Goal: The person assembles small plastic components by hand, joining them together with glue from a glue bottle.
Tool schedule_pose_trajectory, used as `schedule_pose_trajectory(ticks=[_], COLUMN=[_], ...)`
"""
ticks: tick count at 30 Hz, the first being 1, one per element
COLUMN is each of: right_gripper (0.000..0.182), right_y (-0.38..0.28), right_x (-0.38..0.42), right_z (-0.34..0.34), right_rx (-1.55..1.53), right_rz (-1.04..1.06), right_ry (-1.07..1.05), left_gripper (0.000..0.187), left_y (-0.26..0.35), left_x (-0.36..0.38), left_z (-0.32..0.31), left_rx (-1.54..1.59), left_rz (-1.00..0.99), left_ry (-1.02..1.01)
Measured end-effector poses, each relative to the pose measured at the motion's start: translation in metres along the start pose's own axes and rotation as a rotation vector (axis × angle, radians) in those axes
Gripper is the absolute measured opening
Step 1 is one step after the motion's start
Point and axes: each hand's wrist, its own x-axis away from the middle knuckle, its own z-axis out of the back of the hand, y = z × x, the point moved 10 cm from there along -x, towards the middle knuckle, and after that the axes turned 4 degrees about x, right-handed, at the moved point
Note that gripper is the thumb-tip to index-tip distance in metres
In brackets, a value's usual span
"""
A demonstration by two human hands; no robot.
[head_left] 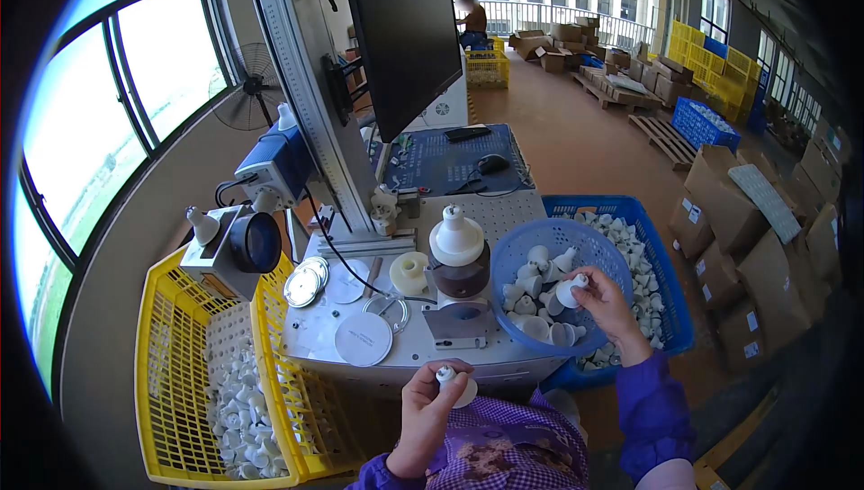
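Both hands hold white bulb housings at a laser-marking bench.

The left hand (430, 407) is closed around one white bulb housing (453, 384) near the bench edge, cap end up; the right hand (605, 303) pinches a second housing (571, 290) over the round blue basket (576, 240) of like parts. This looks like the swap between pieces: the fixture (465, 314) under the marking station sits open, so the next move seems to call for seating a housing squarely in it. A yellow crate (171, 346) holds more housings to the left.
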Motion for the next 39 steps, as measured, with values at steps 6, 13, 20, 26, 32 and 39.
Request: schedule_pose_trajectory(ticks=[6,13,20,26,32,39], right_gripper=[0.020,0.022,0.029,0.028,0.032,0.031], right_y=[-0.012,-0.056,-0.126,-0.166,-0.166,-0.159], right_x=[0.007,0.003,-0.016,-0.053,-0.074,-0.074], right_z=[-0.006,-0.024,-0.050,-0.089,-0.122,-0.126], right_rx=[-0.079,-0.203,-0.210,-0.173,0.135,0.099], right_rz=[0.006,0.125,0.274,0.428,0.508,0.455], right_ry=[0.069,0.067,0.092,0.056,0.089,0.102], left_gripper=[0.008,0.024,0.039,0.032,0.026,0.025], left_y=[0.014,0.153,0.156,0.175,0.172,0.130], left_x=[-0.008,-0.057,-0.117,-0.103,-0.064,-0.061], left_z=[0.006,-0.043,-0.079,-0.055,-0.008,0.012], left_rx=[-0.114,-0.798,-1.121,-0.869,-0.666,-0.543], left_rz=[-0.040,-0.725,-0.661,-0.728,-0.738,-0.557], left_ry=[0.036,0.125,0.037,0.043,0.129,0.067])
